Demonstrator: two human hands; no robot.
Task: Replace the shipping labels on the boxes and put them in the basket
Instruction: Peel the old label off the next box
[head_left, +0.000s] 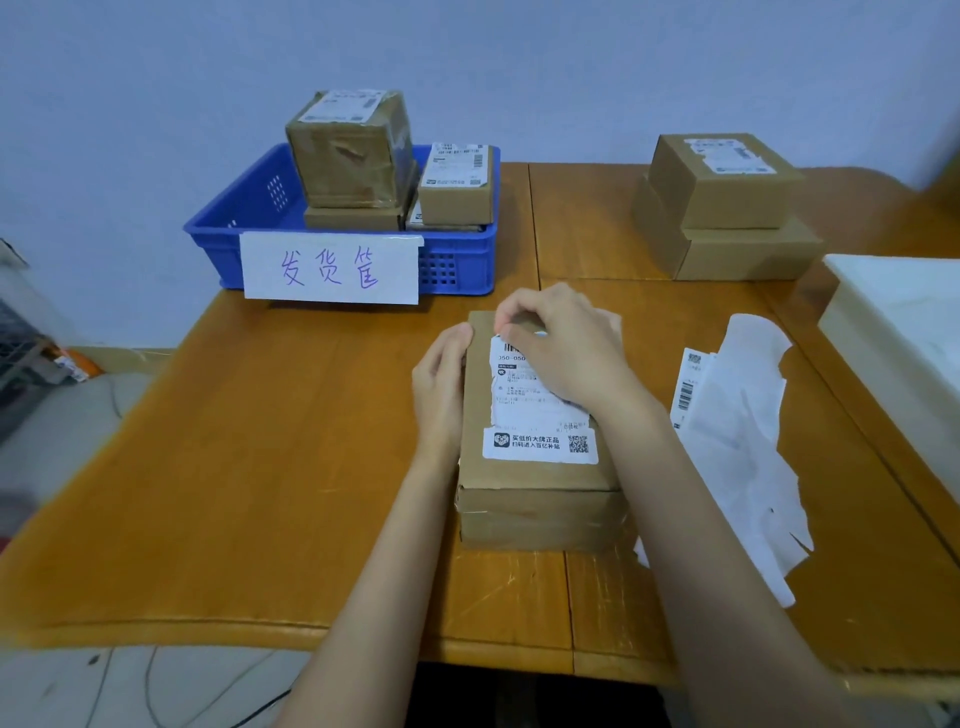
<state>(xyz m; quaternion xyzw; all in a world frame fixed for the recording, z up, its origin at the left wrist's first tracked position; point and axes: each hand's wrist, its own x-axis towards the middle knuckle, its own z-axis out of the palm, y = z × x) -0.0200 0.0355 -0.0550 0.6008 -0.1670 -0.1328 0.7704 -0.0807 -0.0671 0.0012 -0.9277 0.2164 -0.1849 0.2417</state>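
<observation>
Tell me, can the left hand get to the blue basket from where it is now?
Probably yes. The left hand only steadies the box, and bare table lies between it and the blue basket; nothing stands in the way.

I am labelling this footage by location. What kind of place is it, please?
Probably a small parcel packing or shipping station: a blue basket with a handwritten sign holds labelled cardboard boxes, more boxes wait on the wooden table, and peeled label backing paper lies nearby.
</observation>
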